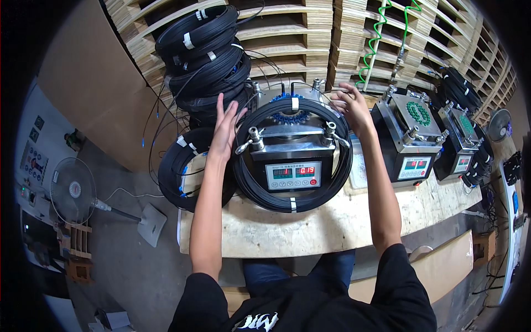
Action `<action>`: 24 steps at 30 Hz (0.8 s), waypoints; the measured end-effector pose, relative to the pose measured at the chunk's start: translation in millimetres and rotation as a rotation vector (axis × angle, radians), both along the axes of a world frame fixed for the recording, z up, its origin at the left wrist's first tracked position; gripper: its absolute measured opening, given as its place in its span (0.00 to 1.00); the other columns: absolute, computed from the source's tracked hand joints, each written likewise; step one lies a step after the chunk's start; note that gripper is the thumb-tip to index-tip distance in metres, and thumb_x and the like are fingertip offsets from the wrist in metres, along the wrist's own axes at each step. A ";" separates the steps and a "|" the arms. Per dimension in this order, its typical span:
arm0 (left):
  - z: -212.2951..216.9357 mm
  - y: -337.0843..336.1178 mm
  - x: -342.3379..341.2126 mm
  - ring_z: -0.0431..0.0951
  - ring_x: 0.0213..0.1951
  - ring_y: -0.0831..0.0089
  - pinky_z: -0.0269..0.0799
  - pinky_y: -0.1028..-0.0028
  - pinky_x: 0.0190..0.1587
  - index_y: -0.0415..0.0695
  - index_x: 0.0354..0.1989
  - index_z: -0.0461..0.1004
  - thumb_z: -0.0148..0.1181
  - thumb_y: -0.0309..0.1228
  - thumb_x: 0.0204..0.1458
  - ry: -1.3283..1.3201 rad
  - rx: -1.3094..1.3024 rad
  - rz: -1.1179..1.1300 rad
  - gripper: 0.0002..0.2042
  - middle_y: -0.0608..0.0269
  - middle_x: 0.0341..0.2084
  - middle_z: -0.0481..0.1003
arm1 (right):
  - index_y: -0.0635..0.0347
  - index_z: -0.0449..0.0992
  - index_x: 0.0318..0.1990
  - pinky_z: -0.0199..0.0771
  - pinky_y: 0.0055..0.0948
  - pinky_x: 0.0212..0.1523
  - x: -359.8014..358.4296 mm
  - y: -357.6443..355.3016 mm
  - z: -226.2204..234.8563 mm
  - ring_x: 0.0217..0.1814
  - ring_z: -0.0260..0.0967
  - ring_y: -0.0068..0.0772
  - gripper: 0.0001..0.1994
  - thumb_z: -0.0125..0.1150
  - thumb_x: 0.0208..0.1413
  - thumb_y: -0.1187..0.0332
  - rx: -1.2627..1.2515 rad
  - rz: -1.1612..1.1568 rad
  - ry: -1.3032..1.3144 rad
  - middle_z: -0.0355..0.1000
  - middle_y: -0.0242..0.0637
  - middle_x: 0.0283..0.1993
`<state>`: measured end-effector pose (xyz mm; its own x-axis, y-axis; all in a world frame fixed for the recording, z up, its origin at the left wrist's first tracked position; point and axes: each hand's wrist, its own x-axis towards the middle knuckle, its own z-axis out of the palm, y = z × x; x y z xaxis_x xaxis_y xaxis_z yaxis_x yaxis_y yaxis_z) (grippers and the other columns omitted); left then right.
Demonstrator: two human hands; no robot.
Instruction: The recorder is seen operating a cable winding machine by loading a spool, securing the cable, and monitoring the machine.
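A coil of black cable, bound with white ties, is in front of me, around the display of a fibre polishing machine. My left hand is beside the coil's left edge, its fingers stretched out and apart. At the upper right of the coil is my right hand, with bent, parted fingers and nothing visible between them. Whether either palm touches the cable I cannot tell. Behind the coil's top, a ring of blue connectors sits on the machine's top, between metal clamp posts with lever handles.
A tall stack of black cable coils rises behind my left hand, and another coil lies against its foot. Two similar machines with green discs stand at the right of the wooden table. A pedestal fan is at left.
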<state>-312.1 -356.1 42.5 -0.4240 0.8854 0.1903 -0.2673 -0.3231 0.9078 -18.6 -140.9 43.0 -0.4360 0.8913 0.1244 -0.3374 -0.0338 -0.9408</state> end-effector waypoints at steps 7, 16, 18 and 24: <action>-44.5 -71.1 48.3 0.68 0.39 0.76 0.67 0.77 0.44 0.40 0.50 0.68 0.61 0.34 0.63 0.476 0.109 0.667 0.14 0.64 0.41 0.67 | 0.65 0.74 0.43 0.60 0.22 0.27 30.3 -125.4 -11.1 0.26 0.59 0.16 0.07 0.59 0.65 0.70 0.560 -0.435 -0.271 0.65 0.28 0.24; -6.8 -91.7 54.9 0.61 0.21 0.70 0.58 0.68 0.27 0.33 0.25 0.68 0.57 0.36 0.65 0.983 -0.131 0.480 0.19 0.58 0.19 0.65 | 0.65 0.66 0.35 0.55 0.30 0.22 49.0 -145.8 -7.2 0.21 0.53 0.28 0.15 0.69 0.58 0.67 0.793 -0.415 -0.540 0.60 0.38 0.21; -0.8 -94.7 51.9 0.63 0.22 0.68 0.59 0.67 0.27 0.32 0.26 0.69 0.56 0.35 0.65 1.010 -0.140 0.443 0.19 0.55 0.20 0.67 | 0.66 0.65 0.35 0.57 0.34 0.22 46.8 -146.1 -4.2 0.21 0.55 0.36 0.16 0.69 0.58 0.67 0.807 -0.384 -0.550 0.62 0.43 0.22; -1.7 -95.1 54.7 0.63 0.22 0.64 0.60 0.65 0.28 0.32 0.28 0.69 0.56 0.33 0.65 1.110 -0.111 0.430 0.16 0.53 0.21 0.66 | 0.67 0.65 0.33 0.58 0.35 0.22 46.7 -153.5 -2.2 0.19 0.53 0.38 0.16 0.68 0.59 0.67 0.807 -0.421 -0.568 0.62 0.43 0.18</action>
